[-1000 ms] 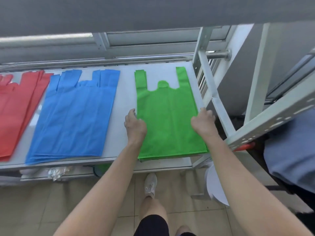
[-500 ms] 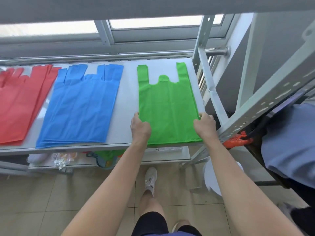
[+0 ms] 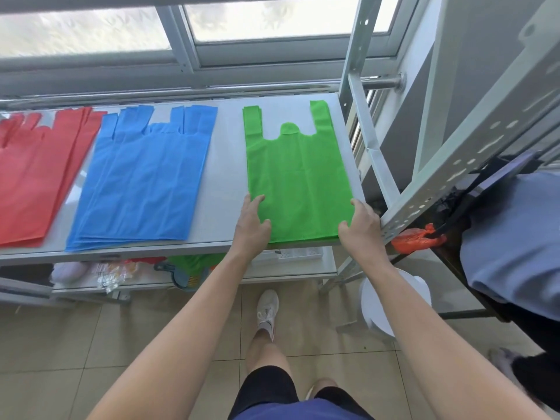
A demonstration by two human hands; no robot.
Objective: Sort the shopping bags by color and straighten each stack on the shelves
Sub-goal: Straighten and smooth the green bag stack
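left hand (image 3: 253, 222) flat on green stack (image 3: 298, 177), left edge; right hand (image 3: 360, 225) curled round right edge at shelf rim (image 3: 355, 171)

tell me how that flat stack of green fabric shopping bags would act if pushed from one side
Probably floppy and light: the green fabric bag stack lies thin and flat on the grey metal shelf. Pushed, its layers may shear, like the fanned blue fabric bag stack beside it.

The red stack (image 3: 33, 177) runs off the left edge. Under the top shelf (image 3: 224, 177), a half-hidden green heap (image 3: 194, 261) is possibly more bags.
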